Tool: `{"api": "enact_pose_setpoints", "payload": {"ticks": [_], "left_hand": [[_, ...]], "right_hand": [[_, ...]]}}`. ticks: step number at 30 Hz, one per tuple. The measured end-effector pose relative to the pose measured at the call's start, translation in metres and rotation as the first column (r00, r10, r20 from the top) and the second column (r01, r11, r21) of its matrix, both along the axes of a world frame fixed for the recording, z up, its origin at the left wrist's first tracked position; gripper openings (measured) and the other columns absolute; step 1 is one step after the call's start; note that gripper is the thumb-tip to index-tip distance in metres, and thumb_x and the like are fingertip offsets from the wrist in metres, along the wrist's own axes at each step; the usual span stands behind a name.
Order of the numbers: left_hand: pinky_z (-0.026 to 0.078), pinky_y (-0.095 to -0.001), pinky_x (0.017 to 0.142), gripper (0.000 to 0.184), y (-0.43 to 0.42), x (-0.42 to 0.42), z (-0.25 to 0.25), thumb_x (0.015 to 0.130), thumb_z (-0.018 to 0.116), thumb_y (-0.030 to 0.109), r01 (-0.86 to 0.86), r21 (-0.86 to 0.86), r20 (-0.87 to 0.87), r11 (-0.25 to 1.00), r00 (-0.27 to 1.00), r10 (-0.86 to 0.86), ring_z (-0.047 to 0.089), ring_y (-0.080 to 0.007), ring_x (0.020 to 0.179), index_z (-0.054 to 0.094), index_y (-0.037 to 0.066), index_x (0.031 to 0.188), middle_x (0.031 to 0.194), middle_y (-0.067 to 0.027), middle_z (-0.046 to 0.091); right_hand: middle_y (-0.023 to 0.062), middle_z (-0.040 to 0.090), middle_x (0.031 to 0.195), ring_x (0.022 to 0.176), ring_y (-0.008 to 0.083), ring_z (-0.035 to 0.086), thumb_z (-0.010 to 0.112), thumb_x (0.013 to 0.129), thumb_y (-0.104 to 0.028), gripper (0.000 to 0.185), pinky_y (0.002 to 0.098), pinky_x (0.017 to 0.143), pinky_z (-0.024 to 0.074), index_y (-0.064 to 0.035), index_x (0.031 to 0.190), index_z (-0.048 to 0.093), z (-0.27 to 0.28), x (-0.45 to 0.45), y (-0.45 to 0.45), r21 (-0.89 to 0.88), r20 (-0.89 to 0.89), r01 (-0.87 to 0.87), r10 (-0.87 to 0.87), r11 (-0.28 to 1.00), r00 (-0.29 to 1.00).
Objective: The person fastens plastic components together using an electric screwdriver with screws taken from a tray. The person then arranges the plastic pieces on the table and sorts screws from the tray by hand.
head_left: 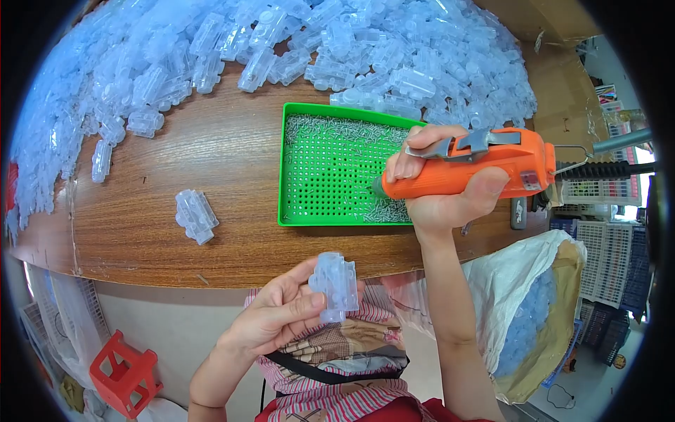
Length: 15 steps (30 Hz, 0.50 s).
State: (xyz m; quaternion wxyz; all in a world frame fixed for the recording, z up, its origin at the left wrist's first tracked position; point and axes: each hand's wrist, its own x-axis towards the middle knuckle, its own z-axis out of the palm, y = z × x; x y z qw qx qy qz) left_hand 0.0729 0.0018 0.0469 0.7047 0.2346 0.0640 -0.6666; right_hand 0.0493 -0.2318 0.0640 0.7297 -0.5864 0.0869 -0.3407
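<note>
My left hand [288, 309] pinches a clear plastic housing [335, 288] between thumb and fingers, just off the table's front edge. My right hand [443, 190] is wrapped round an orange electric screwdriver [485, 165] with a grey lever on top. Its tip points down into a green perforated tray [283, 176], where small silver screws [337, 133] lie along the back and the front right. Whether a screw sits on the tip cannot be made out. Another clear plastic housing [197, 216] lies alone on the wood, left of the tray.
A large heap of clear plastic housings [394, 56] covers the back and left of the wooden table [232, 155]. An open sack [513, 309] of similar parts stands at the right, below the table edge. A red stool [126, 373] is on the floor at the left.
</note>
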Motion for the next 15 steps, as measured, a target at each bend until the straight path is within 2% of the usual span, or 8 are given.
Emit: {"api": "enact_pose_setpoints", "payload": {"ticks": [3, 6, 9, 12, 14, 15], "left_hand": [[0.044, -0.0362, 0.098, 0.054, 0.0, -0.002, -0.005, 0.088, 0.062, 0.014, 0.022, 0.04, 0.008, 0.999, 1.0, -0.022, 0.053, -0.0286, 0.118, 0.035, -0.003, 0.133, 0.127, -0.0229, 0.051], [0.045, -0.0338, 0.096, 0.053, -0.013, -0.005, 0.0, 0.088, 0.063, 0.014, -0.068, 0.065, 0.243, 0.996, 0.969, 0.051, 0.055, -0.0244, 0.114, 0.037, -0.002, 0.132, 0.125, -0.0181, 0.054], [0.045, -0.0286, 0.095, 0.044, -0.025, -0.006, -0.004, 0.092, 0.056, 0.005, -0.16, 0.074, 0.317, 0.984, 0.94, 0.129, 0.057, -0.0166, 0.108, 0.036, -0.004, 0.129, 0.12, -0.0151, 0.057], [0.046, -0.0281, 0.094, 0.038, -0.039, -0.013, -0.012, 0.091, 0.056, 0.003, -0.273, 0.036, 0.413, 0.961, 0.88, 0.234, 0.058, -0.016, 0.106, 0.037, -0.004, 0.124, 0.116, -0.0136, 0.058], [0.046, -0.0277, 0.092, 0.036, -0.047, -0.018, -0.019, 0.092, 0.056, 0.004, -0.336, 0.019, 0.461, 0.942, 0.839, 0.29, 0.058, -0.0158, 0.106, 0.036, -0.004, 0.121, 0.114, -0.0142, 0.059], [0.046, -0.0274, 0.092, 0.036, -0.051, -0.021, -0.022, 0.092, 0.056, 0.004, -0.364, 0.013, 0.474, 0.931, 0.822, 0.315, 0.058, -0.0154, 0.105, 0.036, -0.004, 0.121, 0.113, -0.0144, 0.059]], "right_hand": [[0.0076, 0.05, 0.068, 0.057, 0.0157, 0.048, 0.04, 0.072, -0.084, 0.088, 0.0312, 0.055, 0.0435, 0.0016, 0.089, 0.054, -0.002, 0.001, 0.0, 0.053, 0.038, -0.033, 0.031, 0.998, 0.999], [0.0075, 0.05, 0.068, 0.057, 0.0158, 0.048, 0.041, 0.072, -0.083, 0.087, 0.0314, 0.055, 0.0432, 0.0011, 0.089, 0.054, -0.005, 0.0, 0.0, 0.065, 0.089, -0.074, 0.068, 0.995, 0.994], [0.0077, 0.05, 0.069, 0.057, 0.0162, 0.048, 0.042, 0.071, -0.083, 0.088, 0.0316, 0.054, 0.0431, 0.0013, 0.091, 0.054, -0.005, -0.001, -0.001, 0.019, 0.078, -0.095, 0.094, 0.995, 0.993], [0.0081, 0.051, 0.071, 0.058, 0.0164, 0.048, 0.044, 0.071, -0.083, 0.089, 0.031, 0.053, 0.043, 0.0021, 0.095, 0.055, 0.002, -0.003, 0.005, 0.018, 0.093, -0.049, 0.047, 0.999, 0.995], [0.0083, 0.052, 0.073, 0.059, 0.0164, 0.049, 0.046, 0.072, -0.081, 0.089, 0.0304, 0.053, 0.0431, 0.003, 0.098, 0.056, 0.014, -0.008, 0.003, -0.018, 0.168, -0.135, 0.136, 0.991, 0.976], [0.0083, 0.053, 0.074, 0.06, 0.0164, 0.049, 0.047, 0.072, -0.08, 0.088, 0.0301, 0.052, 0.0433, 0.0035, 0.1, 0.056, 0.023, -0.014, -0.003, -0.068, 0.224, -0.241, 0.25, 0.968, 0.942]]}}
